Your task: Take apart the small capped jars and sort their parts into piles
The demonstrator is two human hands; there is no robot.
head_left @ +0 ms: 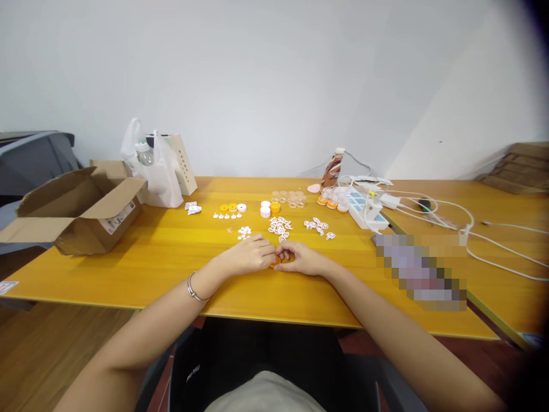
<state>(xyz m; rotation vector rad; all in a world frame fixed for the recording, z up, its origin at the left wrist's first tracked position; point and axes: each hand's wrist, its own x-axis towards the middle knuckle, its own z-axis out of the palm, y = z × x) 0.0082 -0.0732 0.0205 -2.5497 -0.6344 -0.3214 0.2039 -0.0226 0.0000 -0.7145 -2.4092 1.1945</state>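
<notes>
Both hands meet over the table near its front edge, around a small orange round piece (275, 262). My left hand (253, 254) comes from the left, palm down, with fingers closed at the piece and hiding part of it. From the right, my right hand (303, 259) pinches it between thumb and curled fingers. Just beyond them lie small white discs (244, 231) and white cut-out pieces (279, 227). Farther back are stacked white caps (265, 210), orange caps (275, 208) and clear round cups (295, 200).
An open cardboard box (98, 223) and a white plastic bag (160, 186) stand at the left. At the right are a brown drink bottle (333, 169), clear-and-orange containers (332, 200), a power strip (364, 209) and loose white cables (446, 220). A pixelated patch covers something nearby.
</notes>
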